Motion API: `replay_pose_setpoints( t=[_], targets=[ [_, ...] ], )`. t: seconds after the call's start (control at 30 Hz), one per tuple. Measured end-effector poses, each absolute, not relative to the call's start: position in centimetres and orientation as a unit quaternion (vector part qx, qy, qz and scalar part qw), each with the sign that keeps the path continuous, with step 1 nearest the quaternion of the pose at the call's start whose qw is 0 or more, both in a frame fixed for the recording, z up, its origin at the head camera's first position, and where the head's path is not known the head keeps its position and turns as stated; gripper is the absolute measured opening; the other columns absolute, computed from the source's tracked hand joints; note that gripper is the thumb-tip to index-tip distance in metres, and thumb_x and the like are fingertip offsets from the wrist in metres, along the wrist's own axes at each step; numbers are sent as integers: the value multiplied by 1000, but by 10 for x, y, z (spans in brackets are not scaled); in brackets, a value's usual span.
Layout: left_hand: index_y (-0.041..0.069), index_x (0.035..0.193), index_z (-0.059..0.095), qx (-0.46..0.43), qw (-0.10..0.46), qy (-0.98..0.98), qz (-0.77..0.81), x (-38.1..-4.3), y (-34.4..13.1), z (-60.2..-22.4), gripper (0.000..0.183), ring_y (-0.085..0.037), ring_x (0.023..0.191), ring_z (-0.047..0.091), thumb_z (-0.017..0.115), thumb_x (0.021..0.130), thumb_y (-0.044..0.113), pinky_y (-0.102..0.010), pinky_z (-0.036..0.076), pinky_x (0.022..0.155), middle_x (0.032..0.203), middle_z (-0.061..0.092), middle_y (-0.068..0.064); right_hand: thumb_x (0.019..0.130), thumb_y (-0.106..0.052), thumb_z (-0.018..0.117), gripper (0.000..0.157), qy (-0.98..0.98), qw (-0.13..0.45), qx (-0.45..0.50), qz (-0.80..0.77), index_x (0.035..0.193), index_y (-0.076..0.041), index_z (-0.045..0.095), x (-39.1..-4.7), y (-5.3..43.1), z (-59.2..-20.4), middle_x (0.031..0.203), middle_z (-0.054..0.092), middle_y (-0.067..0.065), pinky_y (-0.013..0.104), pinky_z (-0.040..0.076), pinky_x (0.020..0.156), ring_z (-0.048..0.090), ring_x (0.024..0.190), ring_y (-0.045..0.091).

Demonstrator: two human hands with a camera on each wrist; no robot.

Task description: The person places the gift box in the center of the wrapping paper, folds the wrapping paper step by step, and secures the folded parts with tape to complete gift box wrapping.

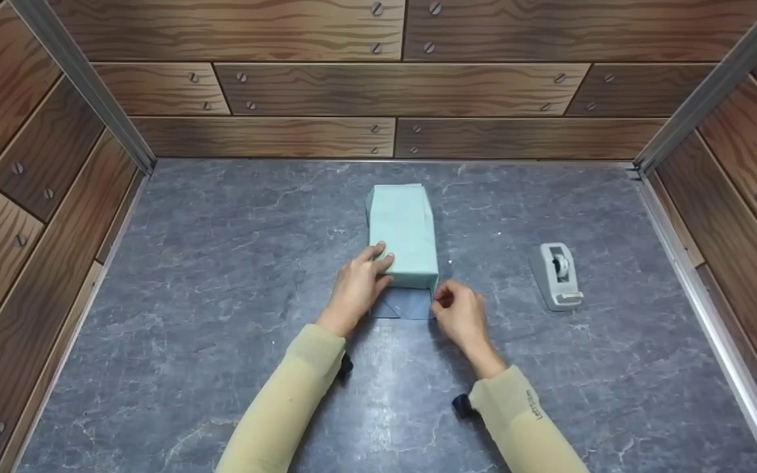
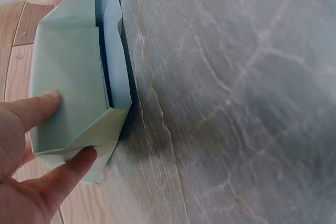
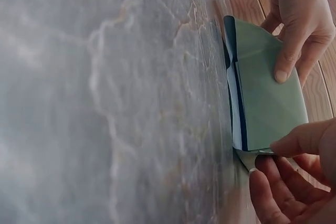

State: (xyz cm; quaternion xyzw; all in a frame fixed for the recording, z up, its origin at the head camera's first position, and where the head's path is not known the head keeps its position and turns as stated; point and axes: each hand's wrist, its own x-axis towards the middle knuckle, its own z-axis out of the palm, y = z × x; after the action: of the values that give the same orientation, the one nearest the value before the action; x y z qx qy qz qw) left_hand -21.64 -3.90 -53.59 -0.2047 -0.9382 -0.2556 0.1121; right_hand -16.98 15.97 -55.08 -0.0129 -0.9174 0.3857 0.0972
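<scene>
Behind and on both sides of the mint-green, paper-wrapped, box-shaped parcel (image 1: pixel 405 223): brown panel walls (image 1: pixel 326 89) printed with wood planks and screw heads. At the corners beyond the parcel: grey metal posts (image 1: pixel 83 79). Beneath the parcel: one tabletop (image 1: pixel 253 210), blue-grey, marble-patterned. On the parcel's near side: two pale-yellow sleeves (image 1: pixel 293 387), the right one lettered.

Parcel, one: lying on the tabletop, its length running away from the person, near end unfinished; paper bluish on the inner face.

Left hand (image 1: pixel 355 282), at the parcel's near left corner: thumb and fingers spread, pressing on the paper; lie of the hindmost fingers cannot be told.

Right hand (image 1: pixel 460 312), at the parcel's near right corner: thumb and forefinger pinching the paper's edge, other fingers curled.

Tape dispenser (image 1: pixel 566 289), pale-grey, roll fitted: right of the parcel, well apart, untouched.

Flaps, at the parcel's near end: one bluish paper lower flap (image 1: pixel 418 303), projecting toward the person; one green paper side flap (image 2: pixel 76 11), in the right hand's pinch.

Step in hand, by judgement: folding in the near end's sides. Next move appears to call for creasing the side flap flat against the parcel, left hand steadying, before the lower flap is raised.
</scene>
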Motion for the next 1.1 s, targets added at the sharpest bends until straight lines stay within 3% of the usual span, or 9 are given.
replay_pose_setpoints(
  t=[0.07,0.3,0.47,0.63,0.87,1.1],
  targets=[
    [16,122,60,-206,111,-938,-256,-216,-39,-536,42,-29,106,55,68,82,23,-37,47,82,134,45,-5,73,-2,66,12,-914,100,-16,392,77,-12,63,-170,159,-551,71,62,-1,30,48,56,58,62,11],
    [16,123,59,-207,109,-938,-254,-215,-40,-537,42,-27,110,53,68,82,24,-37,46,85,135,45,-4,74,0,65,24,-899,96,-28,426,97,-5,67,-172,157,-551,78,64,2,29,50,62,61,69,13],
    [16,123,59,-207,112,-940,-248,-216,-40,-537,42,-27,111,52,67,82,25,-37,45,87,134,45,-4,74,-1,66,24,-904,87,-13,419,98,-5,67,-173,159,-552,81,65,4,31,51,64,62,71,15],
    [16,122,59,-207,113,-940,-248,-216,-40,-538,42,-27,109,53,68,82,24,-36,45,87,134,45,-4,79,-9,68,22,-915,66,36,396,101,-9,67,-173,159,-552,97,64,4,30,51,71,62,85,15],
    [17,123,59,-199,102,-941,-255,-217,-39,-537,43,-26,111,52,68,82,25,-36,44,88,135,45,-2,84,-15,65,31,-939,66,118,316,115,-7,63,-171,159,-552,114,59,6,36,42,90,54,106,21],
    [17,122,60,-205,114,-939,-253,-217,-40,-537,42,-28,108,53,68,82,24,-36,45,87,134,46,-3,88,-26,61,44,-953,18,183,241,128,-10,54,-168,163,-551,125,50,3,37,39,94,48,114,21]
  ],
)
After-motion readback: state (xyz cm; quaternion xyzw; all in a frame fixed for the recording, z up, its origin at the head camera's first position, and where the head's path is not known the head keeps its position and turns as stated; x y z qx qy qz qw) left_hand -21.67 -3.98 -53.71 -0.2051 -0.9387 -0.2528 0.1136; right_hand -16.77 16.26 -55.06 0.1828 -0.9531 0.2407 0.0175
